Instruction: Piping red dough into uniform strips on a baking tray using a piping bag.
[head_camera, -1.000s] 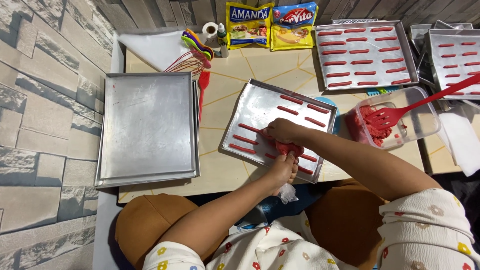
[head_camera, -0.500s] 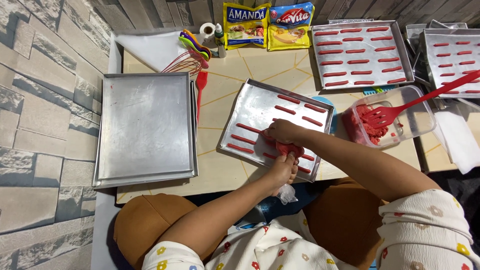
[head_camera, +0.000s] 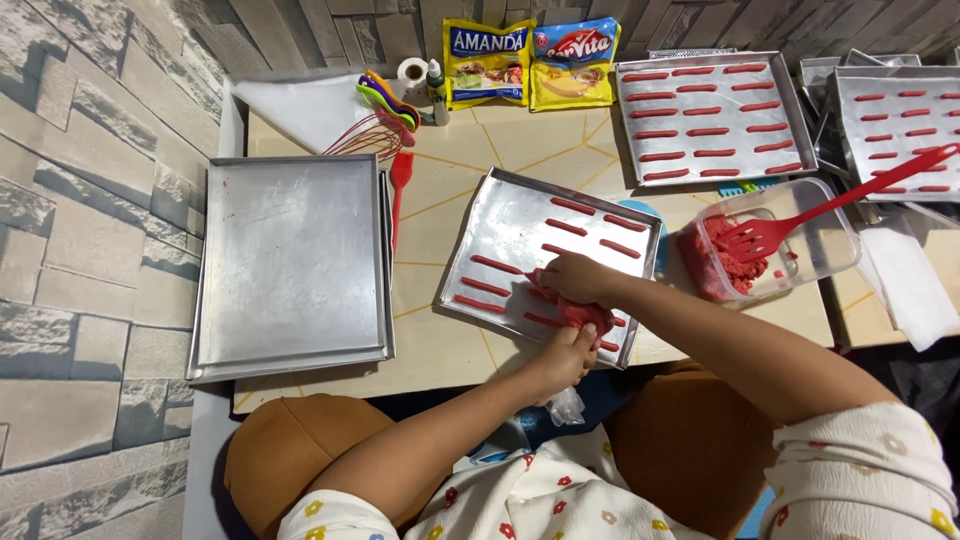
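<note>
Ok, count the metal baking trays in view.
4, perhaps more: an empty tray on the left, one under both hands, one with red strips behind, one at the right edge. Others may be stacked beneath.

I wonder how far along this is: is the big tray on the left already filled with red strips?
No, the left tray is bare metal, while red strips lie only on the tray under the hands and those farther right.

Four metal trays show: one bare (head_camera: 290, 265) and three carrying red strips (head_camera: 545, 255) (head_camera: 712, 115) (head_camera: 900, 125). Two food packets (head_camera: 488, 62) (head_camera: 572, 62) lie at the back. One tub (head_camera: 775, 245) holds one red spatula (head_camera: 830, 205).
</note>
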